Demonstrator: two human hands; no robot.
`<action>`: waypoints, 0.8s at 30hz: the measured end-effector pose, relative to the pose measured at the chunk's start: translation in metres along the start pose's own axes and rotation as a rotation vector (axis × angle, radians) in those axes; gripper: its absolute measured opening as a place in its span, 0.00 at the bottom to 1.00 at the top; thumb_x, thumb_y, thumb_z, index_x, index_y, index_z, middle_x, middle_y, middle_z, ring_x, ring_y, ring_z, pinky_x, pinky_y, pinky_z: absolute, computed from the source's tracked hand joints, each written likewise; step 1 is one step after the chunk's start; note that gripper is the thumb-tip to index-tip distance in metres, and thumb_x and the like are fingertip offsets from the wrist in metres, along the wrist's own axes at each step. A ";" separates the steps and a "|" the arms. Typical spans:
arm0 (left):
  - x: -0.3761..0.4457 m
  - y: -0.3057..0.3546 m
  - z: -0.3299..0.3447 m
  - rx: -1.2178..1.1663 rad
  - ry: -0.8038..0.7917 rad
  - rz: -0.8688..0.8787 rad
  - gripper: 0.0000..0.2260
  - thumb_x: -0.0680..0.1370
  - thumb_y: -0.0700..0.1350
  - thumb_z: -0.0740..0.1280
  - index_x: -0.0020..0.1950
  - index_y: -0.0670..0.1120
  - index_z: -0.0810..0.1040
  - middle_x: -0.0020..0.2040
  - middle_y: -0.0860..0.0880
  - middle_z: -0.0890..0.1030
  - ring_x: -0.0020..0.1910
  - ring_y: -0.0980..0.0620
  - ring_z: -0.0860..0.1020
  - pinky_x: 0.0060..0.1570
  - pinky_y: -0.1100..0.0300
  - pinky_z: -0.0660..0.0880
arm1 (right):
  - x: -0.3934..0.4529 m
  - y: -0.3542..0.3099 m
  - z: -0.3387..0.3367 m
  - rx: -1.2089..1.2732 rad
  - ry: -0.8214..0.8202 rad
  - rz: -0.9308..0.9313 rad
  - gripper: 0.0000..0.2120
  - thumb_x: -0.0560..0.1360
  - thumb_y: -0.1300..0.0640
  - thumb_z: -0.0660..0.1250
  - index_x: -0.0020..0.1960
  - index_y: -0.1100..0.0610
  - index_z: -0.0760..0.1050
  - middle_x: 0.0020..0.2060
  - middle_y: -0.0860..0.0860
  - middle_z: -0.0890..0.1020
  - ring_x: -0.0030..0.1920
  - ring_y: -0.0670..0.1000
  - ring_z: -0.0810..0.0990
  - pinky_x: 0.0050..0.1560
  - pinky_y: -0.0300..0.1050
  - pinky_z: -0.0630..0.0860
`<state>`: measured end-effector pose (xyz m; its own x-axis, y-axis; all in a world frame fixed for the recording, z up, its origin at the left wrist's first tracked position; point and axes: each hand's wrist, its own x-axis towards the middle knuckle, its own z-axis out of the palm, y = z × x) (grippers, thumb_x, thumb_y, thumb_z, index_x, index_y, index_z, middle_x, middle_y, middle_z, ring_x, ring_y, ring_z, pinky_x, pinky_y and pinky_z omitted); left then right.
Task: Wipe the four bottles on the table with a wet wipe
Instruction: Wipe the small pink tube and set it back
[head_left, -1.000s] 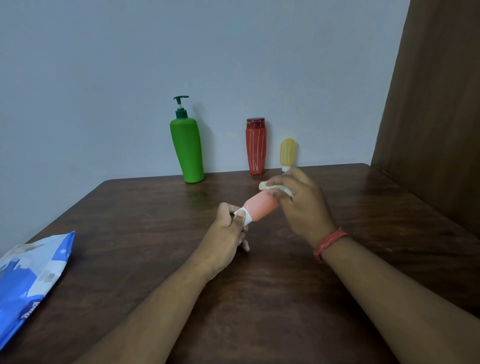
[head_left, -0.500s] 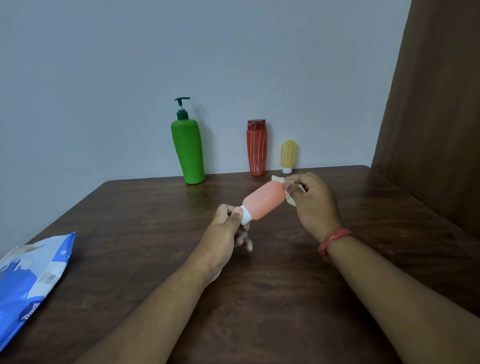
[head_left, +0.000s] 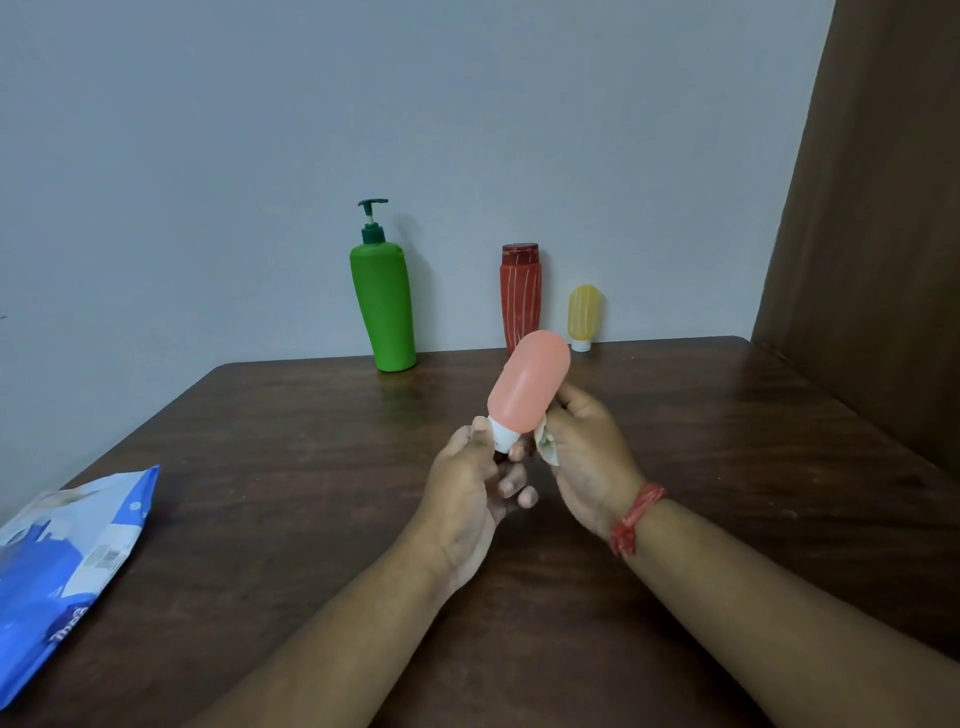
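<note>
Pink bottle (head_left: 529, 387) pinched at its white cap by left hand (head_left: 470, 483), body tilted up, probably exposing its sides. Wet wipe (head_left: 545, 441) clutched in right hand (head_left: 587, 457) against bottle's lower flank. Beyond grip: green pump bottle (head_left: 383, 306), red bottle (head_left: 520, 293), yellow bottle (head_left: 585, 312), unobstructed. Far left: wipes packet (head_left: 67, 561).

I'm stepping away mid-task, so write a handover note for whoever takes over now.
Left hand: pinches the white cap end of the pink bottle, held off the table, cap down and tilted.
Right hand: holds the wipe against the pink bottle's lower side.
Green pump bottle, red bottle and yellow bottle stand upright along the table's far edge.
Wipe pack lies at the left edge.
Done: pink bottle is being wiped. Left: cannot tell which of the other three are wiped.
</note>
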<state>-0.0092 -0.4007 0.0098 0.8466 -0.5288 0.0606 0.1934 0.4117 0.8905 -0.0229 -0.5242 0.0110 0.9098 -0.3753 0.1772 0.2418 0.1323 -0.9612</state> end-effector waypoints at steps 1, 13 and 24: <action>0.000 -0.001 0.001 -0.019 0.021 0.006 0.19 0.87 0.49 0.53 0.67 0.34 0.68 0.36 0.48 0.73 0.28 0.54 0.63 0.30 0.59 0.69 | -0.002 0.003 0.002 -0.028 -0.013 0.030 0.14 0.82 0.62 0.57 0.55 0.54 0.81 0.36 0.55 0.78 0.34 0.52 0.74 0.31 0.43 0.71; 0.007 0.000 -0.003 0.077 0.240 0.072 0.19 0.87 0.52 0.52 0.64 0.38 0.72 0.35 0.49 0.72 0.28 0.55 0.69 0.29 0.58 0.73 | -0.003 -0.001 -0.007 0.059 -0.305 0.121 0.10 0.81 0.63 0.62 0.56 0.70 0.78 0.43 0.62 0.81 0.38 0.57 0.79 0.38 0.51 0.77; 0.005 -0.001 0.000 0.097 0.146 -0.053 0.12 0.87 0.50 0.52 0.59 0.43 0.69 0.38 0.49 0.70 0.29 0.55 0.67 0.32 0.57 0.72 | 0.014 -0.020 -0.025 0.242 0.150 -0.034 0.05 0.78 0.61 0.67 0.51 0.60 0.81 0.49 0.54 0.85 0.50 0.50 0.83 0.52 0.45 0.80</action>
<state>-0.0051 -0.4034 0.0090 0.9008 -0.4317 -0.0469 0.1966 0.3091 0.9305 -0.0234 -0.5548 0.0274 0.8443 -0.5121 0.1579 0.3610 0.3257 -0.8739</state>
